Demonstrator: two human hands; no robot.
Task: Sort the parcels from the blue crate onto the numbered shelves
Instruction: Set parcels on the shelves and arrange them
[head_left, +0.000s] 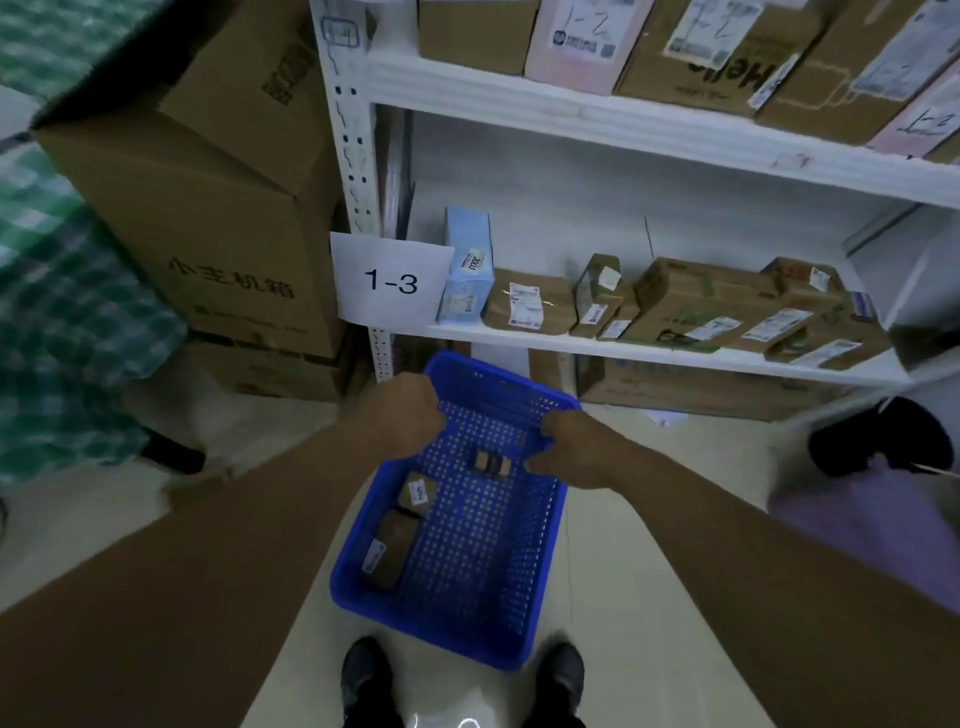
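Far left of frame: green-and-white checked cloth (67, 312). Upper left: tall brown cardboard carton (208, 171) w/ black print, stacked on a second carton, just beside the white metal shelving rack (623, 114). White paper label "1-3" (389, 280) hangs at the rack's left post, mid-frame.

Lower centre: blue perforated plastic crate (467, 571) on pale floor, just in front of the rack. Left hand (410, 410) grips the crate's far-left rim, fingers curled over it. Inside the crate: 3 small brown cardboard parcels (390, 553), two near the left wall, one nearer the centre. Right hand (579, 447) grips the far-right rim, thumb pointing inward.

Centre-right: the shelf beside the label holds an upright light-blue box (467, 265), then a row of brown labelled packages (675, 301). Upper shelf: cartons & a pink box (576, 47) marked "1-2". Lower right: lilac fabric (857, 519).
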